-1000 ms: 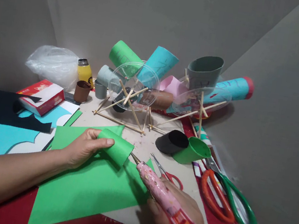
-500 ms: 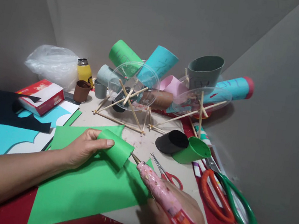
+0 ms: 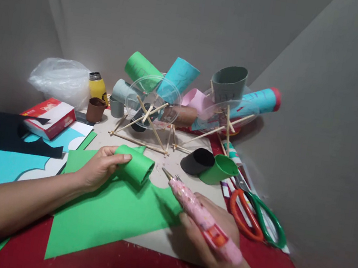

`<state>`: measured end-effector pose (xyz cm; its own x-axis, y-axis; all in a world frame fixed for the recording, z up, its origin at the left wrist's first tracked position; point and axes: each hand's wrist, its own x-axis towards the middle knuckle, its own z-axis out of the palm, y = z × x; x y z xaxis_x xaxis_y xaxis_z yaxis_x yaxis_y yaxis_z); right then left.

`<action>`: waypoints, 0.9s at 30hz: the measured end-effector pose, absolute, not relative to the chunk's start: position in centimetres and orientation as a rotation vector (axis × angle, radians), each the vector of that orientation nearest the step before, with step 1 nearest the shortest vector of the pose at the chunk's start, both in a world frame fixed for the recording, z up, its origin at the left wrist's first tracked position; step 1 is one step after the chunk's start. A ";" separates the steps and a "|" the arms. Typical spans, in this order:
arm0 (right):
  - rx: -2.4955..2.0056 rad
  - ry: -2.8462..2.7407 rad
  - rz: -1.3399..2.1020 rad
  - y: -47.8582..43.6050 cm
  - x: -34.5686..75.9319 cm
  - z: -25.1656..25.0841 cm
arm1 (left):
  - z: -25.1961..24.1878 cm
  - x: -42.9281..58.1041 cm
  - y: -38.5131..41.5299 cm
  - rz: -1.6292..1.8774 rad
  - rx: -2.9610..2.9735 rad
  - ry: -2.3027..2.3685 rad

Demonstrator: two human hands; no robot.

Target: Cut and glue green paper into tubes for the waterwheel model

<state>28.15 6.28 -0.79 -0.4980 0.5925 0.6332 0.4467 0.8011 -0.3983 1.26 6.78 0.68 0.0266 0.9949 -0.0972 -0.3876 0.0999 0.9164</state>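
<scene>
My left hand (image 3: 101, 166) grips a rolled green foam tube (image 3: 136, 166) by its left end, thumb on top; the tube's open end faces right. My right hand (image 3: 206, 229) is wrapped round a pink hot glue gun (image 3: 196, 214) with an orange switch. Its metal nozzle points up and left, a short gap away from the tube. Beneath both lies a large green foam sheet (image 3: 101, 217) with a cut edge. Just beyond the glue gun stand a black cup (image 3: 196, 161) and a green cup (image 3: 219, 170), side by side.
Behind stands a stick frame (image 3: 140, 142) with clear discs and coloured tubes. Scissors with orange and green handles (image 3: 264, 217) lie at right. On the left are a red and white box (image 3: 48, 118), black foam (image 3: 2, 131), blue foam (image 3: 7, 165), a yellow bottle (image 3: 97, 87) and a plastic bag (image 3: 61, 81).
The glue gun's nozzle has come away from the tube's right end, leaving a gap. The whole view has shifted slightly. My left hand keeps its grip on the tube.
</scene>
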 end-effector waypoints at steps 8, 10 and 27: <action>-1.032 -2.176 -0.053 5.8 30.8 -0.5 | 3.7 1.3 4.8 1.283 1.149 1.034; -1.136 -2.150 -0.130 5.0 32.4 -1.1 | 4.6 1.5 3.8 1.189 1.314 1.071; -1.562 -1.932 -0.122 1.7 37.8 -4.5 | 5.9 8.0 5.9 0.706 2.615 1.019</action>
<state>37.84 1.69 -4.46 -0.0864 0.8452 0.5274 0.9047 0.2882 -0.3138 7.97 5.91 5.88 0.6383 0.6866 0.3480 0.5671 -0.7252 0.3906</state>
